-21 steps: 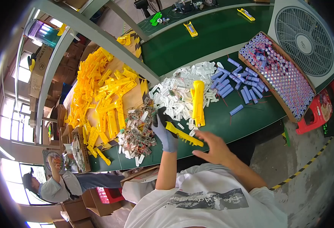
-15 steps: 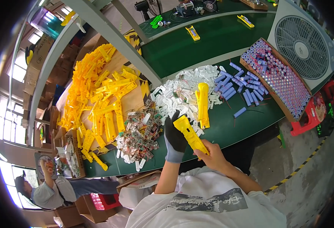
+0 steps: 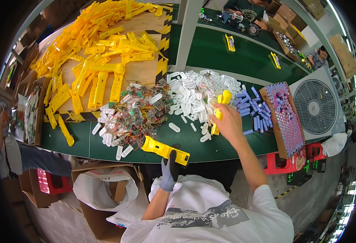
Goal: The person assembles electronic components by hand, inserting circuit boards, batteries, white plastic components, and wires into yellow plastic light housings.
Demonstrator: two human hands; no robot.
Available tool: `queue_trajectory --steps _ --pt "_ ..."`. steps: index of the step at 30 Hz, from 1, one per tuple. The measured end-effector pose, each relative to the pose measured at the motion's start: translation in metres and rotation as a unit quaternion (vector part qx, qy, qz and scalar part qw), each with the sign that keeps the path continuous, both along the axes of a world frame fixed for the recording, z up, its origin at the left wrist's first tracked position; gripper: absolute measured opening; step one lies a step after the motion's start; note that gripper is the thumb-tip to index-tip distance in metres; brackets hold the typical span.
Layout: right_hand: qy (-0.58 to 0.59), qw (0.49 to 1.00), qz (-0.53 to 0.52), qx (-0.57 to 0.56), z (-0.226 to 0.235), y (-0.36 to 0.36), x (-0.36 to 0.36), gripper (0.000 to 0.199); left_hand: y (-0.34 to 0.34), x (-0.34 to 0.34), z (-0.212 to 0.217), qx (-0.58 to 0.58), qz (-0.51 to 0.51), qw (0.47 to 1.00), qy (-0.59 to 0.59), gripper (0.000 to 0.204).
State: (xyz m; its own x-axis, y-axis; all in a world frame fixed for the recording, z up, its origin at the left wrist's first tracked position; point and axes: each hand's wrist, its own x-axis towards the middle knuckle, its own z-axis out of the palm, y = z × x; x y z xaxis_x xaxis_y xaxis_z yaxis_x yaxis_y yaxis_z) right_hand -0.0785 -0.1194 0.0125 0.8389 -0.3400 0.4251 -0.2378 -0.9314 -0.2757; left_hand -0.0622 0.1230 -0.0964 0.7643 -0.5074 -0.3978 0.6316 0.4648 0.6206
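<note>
Hiding half the yellow piece [image 3: 219,115], right hand [image 3: 227,121] grips it.

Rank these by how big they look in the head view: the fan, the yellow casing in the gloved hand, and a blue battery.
1. Fan, clearly largest.
2. Yellow casing in the left hand.
3. Blue battery, smallest.
</note>
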Motion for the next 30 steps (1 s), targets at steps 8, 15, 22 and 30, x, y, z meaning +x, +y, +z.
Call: queue_trajectory --steps 8,15,22,30 --pt "0.181 0.982 -0.018 0.044 -0.023 -0.036 0.051 0.044 0.002 0.009 0.022 0.127 -0.182 0.971 -0.090 0.037" --pt "0.174 0.982 -0.025 -0.062 -0.029 -0.020 0.060 0.038 -0.002 0.010 0.019 0.127 -0.190 0.964 -0.134 0.034" --pt "-0.010 0.956 0.015 0.293 0.019 -0.071 0.075 0.019 -0.005 0.015 0.012 0.095 -0.191 0.966 -0.143 0.031" --pt "-0.275 0.237 0.087 0.928 0.005 -0.075 0.012 0.028 -0.007 0.006 0.018 0.095 -0.130 0.982 -0.099 0.030"
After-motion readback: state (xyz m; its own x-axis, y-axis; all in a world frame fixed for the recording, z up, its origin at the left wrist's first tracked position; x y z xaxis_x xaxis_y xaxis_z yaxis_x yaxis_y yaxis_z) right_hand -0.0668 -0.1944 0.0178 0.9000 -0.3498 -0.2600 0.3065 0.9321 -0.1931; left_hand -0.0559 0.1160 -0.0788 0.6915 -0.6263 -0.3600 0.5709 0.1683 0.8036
